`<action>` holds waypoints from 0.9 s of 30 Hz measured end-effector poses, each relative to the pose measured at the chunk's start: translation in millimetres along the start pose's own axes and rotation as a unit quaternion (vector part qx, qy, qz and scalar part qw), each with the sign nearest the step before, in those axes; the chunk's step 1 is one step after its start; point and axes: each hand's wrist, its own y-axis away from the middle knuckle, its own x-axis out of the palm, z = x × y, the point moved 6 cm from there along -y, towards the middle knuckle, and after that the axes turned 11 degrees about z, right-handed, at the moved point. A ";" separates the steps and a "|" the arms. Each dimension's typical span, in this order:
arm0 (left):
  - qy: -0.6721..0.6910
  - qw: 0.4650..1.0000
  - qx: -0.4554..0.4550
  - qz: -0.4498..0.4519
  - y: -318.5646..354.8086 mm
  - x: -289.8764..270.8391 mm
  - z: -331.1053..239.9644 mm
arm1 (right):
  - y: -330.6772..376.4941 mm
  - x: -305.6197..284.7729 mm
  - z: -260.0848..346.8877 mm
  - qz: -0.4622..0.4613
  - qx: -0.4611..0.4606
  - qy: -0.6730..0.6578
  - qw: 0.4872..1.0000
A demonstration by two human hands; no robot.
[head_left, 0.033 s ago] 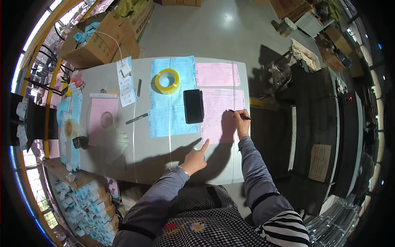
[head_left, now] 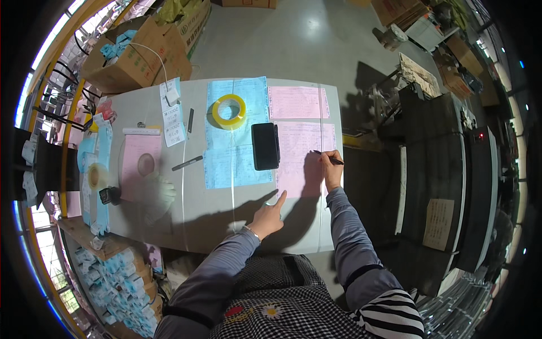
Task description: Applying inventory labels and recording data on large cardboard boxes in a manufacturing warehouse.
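My right hand (head_left: 332, 169) is closed round a black pen (head_left: 334, 160), its tip over the right part of a pink written sheet (head_left: 296, 144). My left hand (head_left: 267, 220) holds nothing; its index finger stretches out to the sheet's lower left corner, while the other fingers look curled. Over the sheet's left edge lies a black phone (head_left: 265, 147), partly on blue sheets (head_left: 237, 169). A smaller pink sheet (head_left: 297, 102) sits just beyond. On the blue paper rests a roll of clear tape with a yellow core (head_left: 229, 112).
Left on the table (head_left: 220, 209) are a grey marker (head_left: 187, 163), a dark thin strip (head_left: 191, 120), a white glove (head_left: 161, 198) and a pink pad (head_left: 141, 152). A cardboard box (head_left: 141, 62) stands past the far left edge. Dark machinery (head_left: 429, 169) stands to the right.
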 end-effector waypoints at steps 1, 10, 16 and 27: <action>-0.019 1.000 -0.002 -0.008 -8.1 2.1 4.7 | -1.8 1.3 -3.4 -0.005 -0.007 0.007 1.000; -0.057 0.996 -0.053 0.031 -22.8 10.9 25.3 | -5.1 3.1 -5.8 -0.004 0.012 0.016 1.000; -0.046 0.997 -0.052 0.042 -21.8 9.3 23.9 | -6.8 -10.6 6.1 -0.061 0.006 0.054 0.997; 0.008 0.998 -0.001 0.062 5.2 16.1 10.3 | 78.2 -18.6 6.4 -0.144 0.003 -0.114 0.983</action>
